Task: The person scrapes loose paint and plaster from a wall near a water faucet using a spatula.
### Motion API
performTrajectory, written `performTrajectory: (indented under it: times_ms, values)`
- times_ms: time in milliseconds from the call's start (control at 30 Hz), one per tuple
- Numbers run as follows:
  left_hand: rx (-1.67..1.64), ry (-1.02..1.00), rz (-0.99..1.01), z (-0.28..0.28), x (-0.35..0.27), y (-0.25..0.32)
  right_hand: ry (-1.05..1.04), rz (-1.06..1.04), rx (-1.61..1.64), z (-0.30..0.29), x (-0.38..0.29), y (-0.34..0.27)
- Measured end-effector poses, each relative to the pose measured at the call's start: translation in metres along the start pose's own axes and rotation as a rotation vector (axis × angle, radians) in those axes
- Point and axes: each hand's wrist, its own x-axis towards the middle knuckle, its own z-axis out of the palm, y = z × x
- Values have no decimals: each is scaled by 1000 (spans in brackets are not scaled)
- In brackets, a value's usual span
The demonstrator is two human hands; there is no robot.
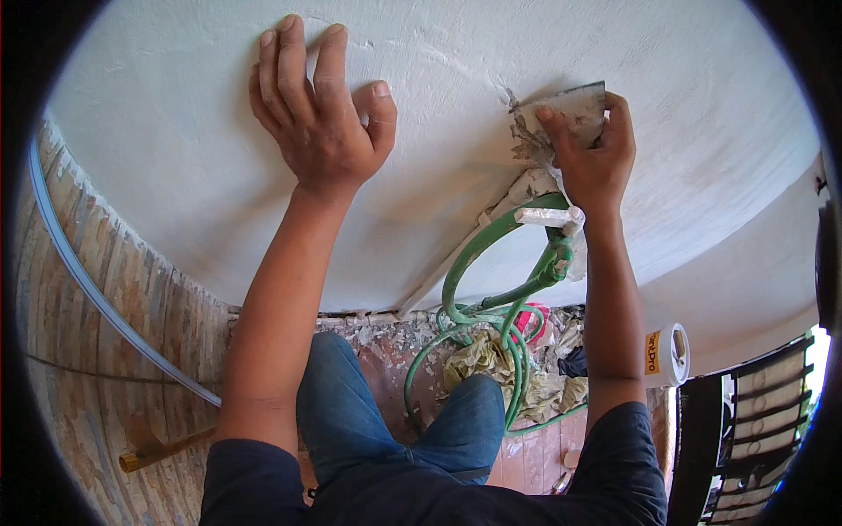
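Note:
My right hand grips a flat putty blade between thumb and fingers. The blade's face is smeared with filler, and it lies against the white plastered wall. At its left edge is a rough grey damaged patch with a crack running up from it. Fingers spread, my left hand rests on the wall to the left and holds nothing. Just below my right hand, a white-painted tap handle sticks out, with a green hose fitted beneath it.
Crumpled sheeting and plaster flakes lie on the floor below the wall. A white tub stands at the right beside a black metal grille. At left are stone-look cladding, a pale curved strip and a brown tube.

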Motion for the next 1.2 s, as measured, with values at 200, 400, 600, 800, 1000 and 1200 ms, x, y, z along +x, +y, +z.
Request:
performTrajectory:
  times_ms: [200,400,600,800,1000,1200]
  values:
    - [12,-14,-9,0,0,1,-27,-109,49,-2,6,1]
    - [12,-14,-11,-1,1,1,-58,-167,0,-4,6,-3]
    - [4,-4,-5,-1,1,1,-164,-217,-84,-8,3,6]
    - [8,-18,-19,-2,0,1,-97,-262,58,-12,8,17]
    - [-18,16,10,0,1,-1,-158,-223,-21,-15,1,21]
    - [-20,26,4,2,0,0,-175,-250,-51,-17,0,26]
